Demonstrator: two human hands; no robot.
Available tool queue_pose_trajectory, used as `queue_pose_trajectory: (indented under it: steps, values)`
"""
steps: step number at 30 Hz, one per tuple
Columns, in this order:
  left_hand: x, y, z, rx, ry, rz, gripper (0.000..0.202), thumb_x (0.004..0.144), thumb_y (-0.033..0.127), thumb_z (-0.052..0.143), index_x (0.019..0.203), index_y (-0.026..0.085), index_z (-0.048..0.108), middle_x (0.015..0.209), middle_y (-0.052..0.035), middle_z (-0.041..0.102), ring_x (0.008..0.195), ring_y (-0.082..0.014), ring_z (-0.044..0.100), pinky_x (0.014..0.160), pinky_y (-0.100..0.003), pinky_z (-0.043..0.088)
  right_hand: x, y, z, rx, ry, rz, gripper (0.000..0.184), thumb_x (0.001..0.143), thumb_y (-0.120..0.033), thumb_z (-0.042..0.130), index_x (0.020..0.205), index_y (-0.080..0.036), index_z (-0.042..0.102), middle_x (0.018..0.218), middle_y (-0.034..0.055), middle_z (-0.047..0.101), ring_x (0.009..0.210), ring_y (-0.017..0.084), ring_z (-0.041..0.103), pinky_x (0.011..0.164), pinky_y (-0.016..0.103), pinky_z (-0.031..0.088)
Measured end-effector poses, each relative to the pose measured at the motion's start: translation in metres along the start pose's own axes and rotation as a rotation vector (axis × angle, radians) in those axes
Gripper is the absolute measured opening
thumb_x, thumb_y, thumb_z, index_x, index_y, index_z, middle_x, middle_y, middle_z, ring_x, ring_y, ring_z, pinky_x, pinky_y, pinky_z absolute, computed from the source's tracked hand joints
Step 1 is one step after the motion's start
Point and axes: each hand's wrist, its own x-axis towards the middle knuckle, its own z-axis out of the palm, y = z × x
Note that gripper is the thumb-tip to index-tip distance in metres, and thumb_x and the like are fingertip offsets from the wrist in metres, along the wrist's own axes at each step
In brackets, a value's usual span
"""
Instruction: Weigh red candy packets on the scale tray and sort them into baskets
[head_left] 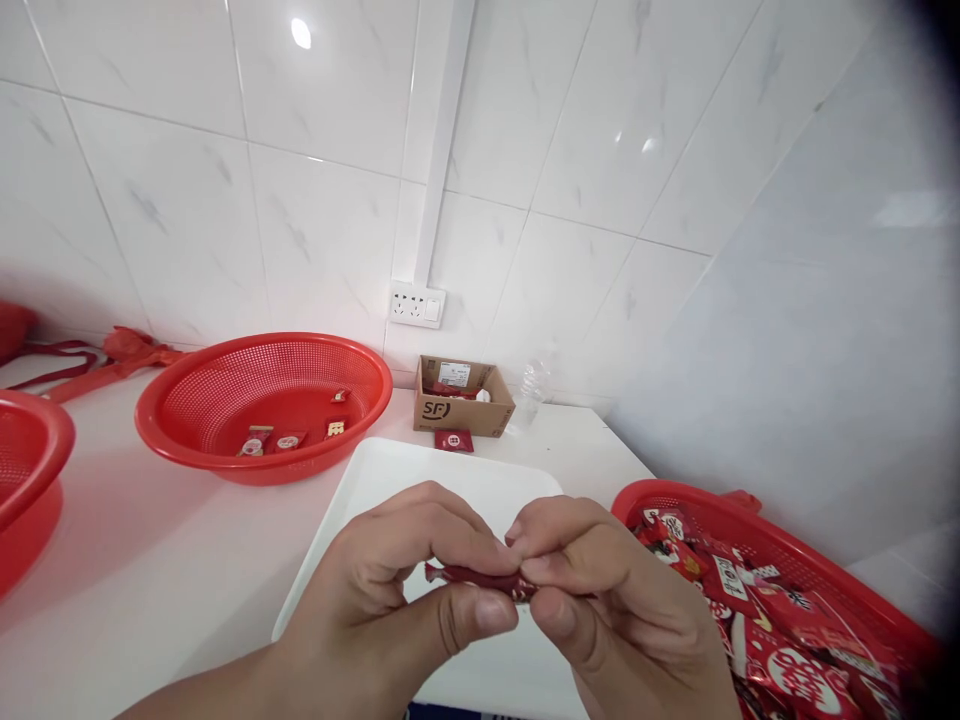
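Between both hands, a small dark red wrapped packet point(480, 578) is pinched above a white tray point(390, 465). My left hand point(405, 590) grips it with the thumb below and the fingers on top; one crimped end sticks out to the left. My right hand point(615, 590) pinches the other end, fingertips meeting those of the left hand. Its right end is hidden by the fingers. Behind the tray, another small dark red packet point(454, 441) lies flat before a cardboard box point(465, 412).
At the left stands a red mesh basket point(262, 462) with several small packets; part of another red basket point(34, 450) shows farther left. A red basket point(637, 490) at the right is heaped with red packets. A clear plastic bottle point(531, 395) is beside the box, near the tiled wall.
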Motion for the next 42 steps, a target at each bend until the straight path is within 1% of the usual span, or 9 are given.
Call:
queue_pose_trajectory:
  steps: [5,10,15,21,26,28,32,38,42]
  values:
    - [0.0,-0.002,-0.002,-0.046,-0.023,0.018,0.015,0.08,0.015,0.064,0.088,0.026,0.069,0.081,0.0007,0.06,0.073,-0.0105,0.057,0.065,-0.023,0.047,0.0,0.002,0.0,0.002,-0.001,0.001,0.002,0.082,-0.028,0.066,0.081,-0.027,0.068,0.083,-0.0008,0.061,0.079,0.013,0.059,0.068,0.023,0.05]
    - [-0.001,-0.005,-0.002,-0.193,-0.059,-0.063,0.011,0.083,0.018,0.063,0.086,0.027,0.069,0.08,0.0019,0.055,0.073,-0.008,0.053,0.066,-0.02,0.045,0.001,0.002,0.0,0.001,-0.024,-0.009,0.003,0.083,-0.028,0.065,0.084,-0.028,0.067,0.084,-0.0012,0.061,0.079,0.013,0.059,0.069,0.024,0.051]
    - [0.001,-0.009,-0.002,-0.338,-0.094,-0.114,0.011,0.082,0.02,0.064,0.086,0.029,0.068,0.083,0.0029,0.055,0.077,-0.006,0.053,0.069,-0.015,0.045,-0.001,0.002,-0.002,-0.051,-0.016,-0.02,0.003,0.083,-0.026,0.064,0.085,-0.027,0.066,0.085,-0.0019,0.062,0.08,0.012,0.059,0.068,0.021,0.051]
    - [0.001,-0.004,-0.004,-0.267,-0.055,-0.166,0.013,0.081,0.016,0.065,0.087,0.028,0.067,0.085,0.0042,0.062,0.081,-0.006,0.057,0.075,-0.015,0.048,0.0,-0.005,-0.007,-0.173,-0.02,0.019,0.006,0.084,-0.022,0.063,0.086,-0.028,0.065,0.086,-0.0026,0.062,0.076,0.011,0.061,0.066,0.02,0.051]
    - [0.0,0.001,-0.003,-0.209,-0.028,-0.172,0.011,0.08,0.017,0.066,0.086,0.026,0.065,0.084,0.0042,0.063,0.081,-0.0088,0.059,0.076,-0.02,0.05,0.002,-0.008,-0.006,-0.238,-0.041,-0.025,0.014,0.079,-0.024,0.068,0.092,-0.029,0.065,0.088,-0.0005,0.064,0.084,0.015,0.062,0.067,0.023,0.053]
    - [-0.001,0.002,-0.003,-0.181,-0.023,-0.158,0.011,0.08,0.016,0.066,0.085,0.025,0.065,0.083,0.004,0.063,0.08,-0.0089,0.059,0.074,-0.019,0.05,0.001,-0.008,-0.005,-0.253,-0.037,-0.046,0.015,0.079,-0.022,0.068,0.092,-0.029,0.066,0.089,-0.0001,0.064,0.084,0.016,0.062,0.067,0.023,0.054]
    - [0.0,0.002,-0.002,-0.117,0.0,-0.143,0.011,0.079,0.015,0.066,0.085,0.025,0.064,0.083,0.0038,0.063,0.079,-0.0079,0.057,0.072,-0.017,0.049,-0.001,-0.008,-0.002,-0.278,0.032,-0.066,0.012,0.079,-0.017,0.066,0.086,-0.027,0.067,0.087,0.0007,0.064,0.081,0.016,0.062,0.065,0.024,0.054]
    - [0.001,0.0,-0.003,-0.06,-0.019,-0.192,0.011,0.079,0.019,0.067,0.088,0.024,0.063,0.084,0.003,0.065,0.081,-0.0094,0.058,0.075,-0.019,0.048,-0.001,-0.006,0.002,-0.287,0.189,-0.105,0.006,0.081,-0.02,0.063,0.077,-0.025,0.065,0.081,0.0012,0.062,0.071,0.014,0.059,0.06,0.021,0.051]
    - [0.002,0.001,-0.002,-0.088,-0.014,-0.164,0.003,0.084,0.021,0.062,0.085,0.022,0.064,0.083,0.003,0.066,0.079,-0.0084,0.059,0.073,-0.017,0.048,-0.001,-0.005,0.002,-0.296,0.174,-0.072,0.006,0.083,-0.023,0.061,0.077,-0.024,0.064,0.08,0.0011,0.06,0.066,0.013,0.059,0.057,0.023,0.05]
